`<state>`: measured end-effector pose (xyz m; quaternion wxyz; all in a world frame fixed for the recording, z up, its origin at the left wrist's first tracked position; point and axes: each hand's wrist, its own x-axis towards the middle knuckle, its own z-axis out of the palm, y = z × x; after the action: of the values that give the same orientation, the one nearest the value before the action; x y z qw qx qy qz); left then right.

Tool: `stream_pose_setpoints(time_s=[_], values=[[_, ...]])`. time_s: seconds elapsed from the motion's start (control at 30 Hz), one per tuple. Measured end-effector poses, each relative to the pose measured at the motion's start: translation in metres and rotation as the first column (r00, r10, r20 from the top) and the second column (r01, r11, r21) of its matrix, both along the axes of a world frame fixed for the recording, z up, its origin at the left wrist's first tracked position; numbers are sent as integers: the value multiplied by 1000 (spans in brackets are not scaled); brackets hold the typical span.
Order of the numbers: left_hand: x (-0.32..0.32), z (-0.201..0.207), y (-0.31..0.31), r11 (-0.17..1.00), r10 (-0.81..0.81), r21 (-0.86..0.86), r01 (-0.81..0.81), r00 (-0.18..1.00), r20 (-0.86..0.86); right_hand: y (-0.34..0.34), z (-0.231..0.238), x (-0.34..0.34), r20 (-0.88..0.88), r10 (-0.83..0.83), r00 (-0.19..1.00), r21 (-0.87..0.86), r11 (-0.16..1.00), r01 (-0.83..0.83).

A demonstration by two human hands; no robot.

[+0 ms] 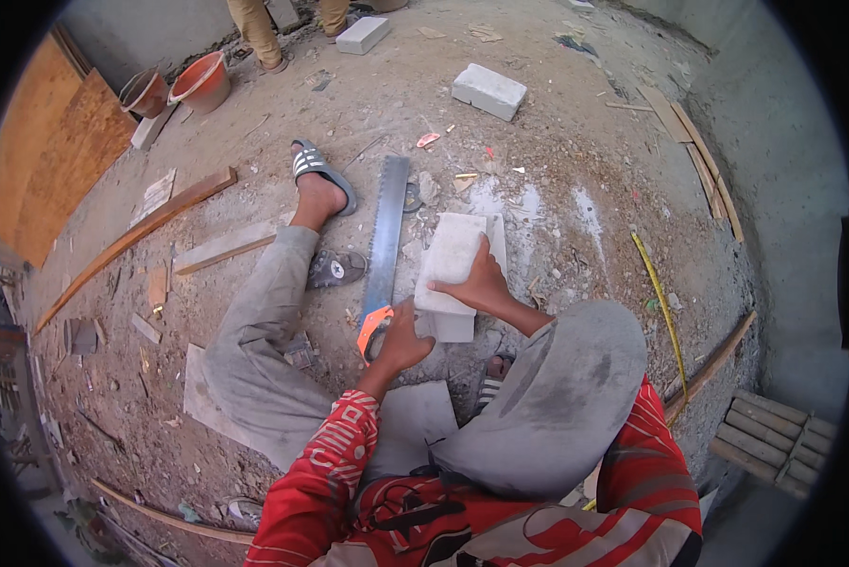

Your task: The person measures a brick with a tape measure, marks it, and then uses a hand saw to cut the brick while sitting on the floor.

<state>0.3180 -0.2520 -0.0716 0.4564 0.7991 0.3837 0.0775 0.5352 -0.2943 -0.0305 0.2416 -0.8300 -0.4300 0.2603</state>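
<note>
My left hand (405, 342) is closed round the orange and black handle of a hand saw (383, 248). Its long toothed blade points away from me, left of the white blocks and apart from them. On the upper white block (454, 248), my right hand (481, 283) grips the near right part, thumb across the top and fingers along the right side, partly hidden. Beneath that block lies another white block (456, 328), showing at its near end and right edge.
My sandalled foot (325, 180) rests beyond a dark shoe (336, 268). A white block (489, 91) lies farther off. Yellow measuring tape (659, 293) and bamboo pieces (774, 437) are at right. Wooden strips (141, 236) and orange buckets (201, 83) are left. Another person's legs (259, 33) stand behind.
</note>
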Motion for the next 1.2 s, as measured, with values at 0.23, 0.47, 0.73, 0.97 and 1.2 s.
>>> stream_pose_setpoints(time_s=[0.23,0.47,0.73,0.97,1.2], values=[[22,22,-69,886,-463,-50,462,872,-155,-3,-1,27,102,-25,995,-268,962,52],[-38,54,-86,849,-527,-83,522,822,-218,-39,8,78,305,-81,949,-108,987,119],[-165,166,-89,830,3,460,-315,828,561,-90,-41,146,310,-224,924,-68,964,256],[-300,120,-122,350,697,443,-825,546,465,-94,-63,89,264,180,948,-330,940,-87],[-325,1,-123,546,836,89,-833,548,4,-100,-43,236,155,451,879,-211,884,-417]])
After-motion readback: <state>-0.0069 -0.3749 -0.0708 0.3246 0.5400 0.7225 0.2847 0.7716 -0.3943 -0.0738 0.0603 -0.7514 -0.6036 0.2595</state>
